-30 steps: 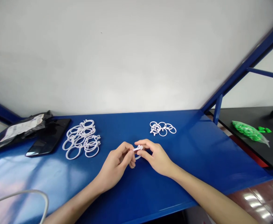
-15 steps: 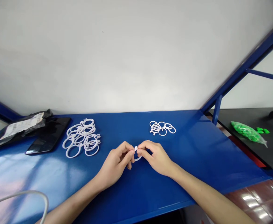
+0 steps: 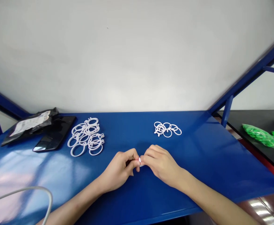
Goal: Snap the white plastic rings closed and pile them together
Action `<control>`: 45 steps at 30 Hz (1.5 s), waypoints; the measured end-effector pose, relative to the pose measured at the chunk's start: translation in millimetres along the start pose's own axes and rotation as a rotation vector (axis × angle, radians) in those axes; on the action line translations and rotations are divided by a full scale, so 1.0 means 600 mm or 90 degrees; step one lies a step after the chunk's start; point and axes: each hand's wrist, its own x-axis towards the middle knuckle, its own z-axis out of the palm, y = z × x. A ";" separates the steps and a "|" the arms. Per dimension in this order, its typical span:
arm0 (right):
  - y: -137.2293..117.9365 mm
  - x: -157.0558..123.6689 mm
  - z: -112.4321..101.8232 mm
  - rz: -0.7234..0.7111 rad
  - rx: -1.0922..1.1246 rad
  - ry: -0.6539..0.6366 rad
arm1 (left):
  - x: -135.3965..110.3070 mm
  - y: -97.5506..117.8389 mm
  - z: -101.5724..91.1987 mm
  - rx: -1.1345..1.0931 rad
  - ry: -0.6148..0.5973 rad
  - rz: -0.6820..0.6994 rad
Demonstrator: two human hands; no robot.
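Pinching a white ring [image 3: 139,159] — left hand [image 3: 119,168], right hand [image 3: 162,164] — both curled.

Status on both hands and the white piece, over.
Left hand, right hand: pinching white piece together. Piece mostly hidden. Larger ring pile left, smaller ring pile right, neither touching the hands.

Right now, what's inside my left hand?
Your left hand and right hand pinch a white piece. Only small bits of it show; the hands cover the rest. I can't see deeper inside.
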 end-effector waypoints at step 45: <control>0.001 0.026 -0.001 0.341 0.406 -0.001 | 0.005 -0.016 -0.005 0.611 0.313 0.345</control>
